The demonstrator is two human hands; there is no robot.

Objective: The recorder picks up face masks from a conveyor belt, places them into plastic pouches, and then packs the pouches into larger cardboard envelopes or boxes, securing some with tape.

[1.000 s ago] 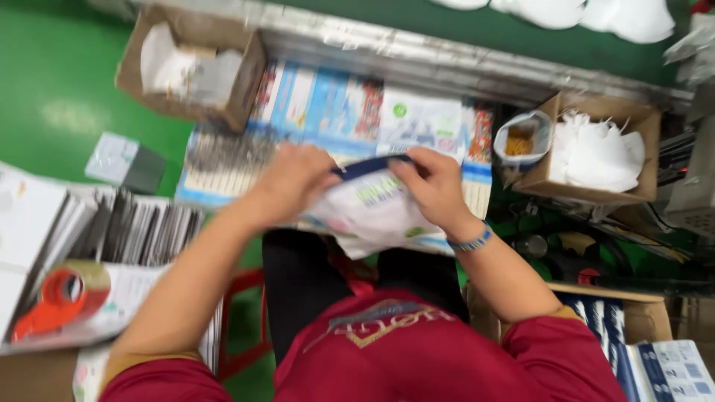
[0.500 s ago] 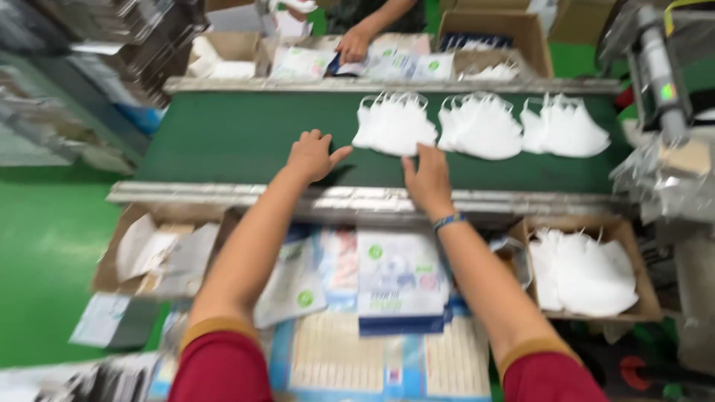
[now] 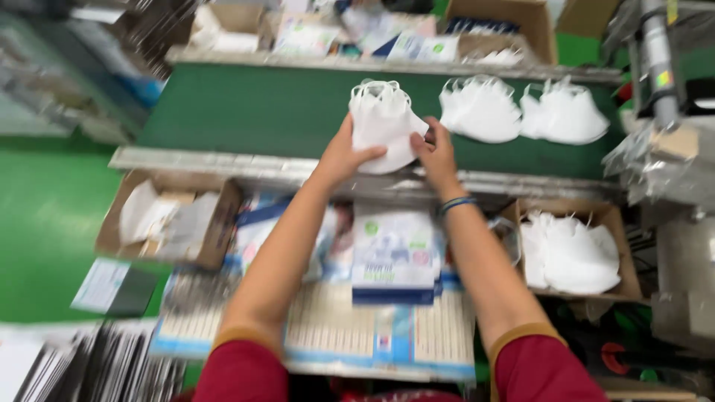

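A stack of white face masks (image 3: pixel 383 123) is lifted just above the near edge of the green conveyor belt (image 3: pixel 261 112). My left hand (image 3: pixel 341 155) grips it from the left and below. My right hand (image 3: pixel 436 152) grips its right side; a blue band circles that wrist. Two more stacks of white masks (image 3: pixel 480 108) (image 3: pixel 564 113) lie on the belt to the right. Below my arms a white and blue printed pouch (image 3: pixel 395 257) lies on a pile of flat packaging.
A cardboard box of white masks (image 3: pixel 573 253) stands at the right, another box with white sheets (image 3: pixel 167 216) at the left. More boxes (image 3: pixel 506 22) line the belt's far side. Grey machinery (image 3: pixel 670 156) stands at the right. The floor (image 3: pixel 45 216) is green.
One second ago both hands held a filled pouch near my body. They then reached to the belt, and now they hold the leftmost mask stack, pulled toward the near edge.
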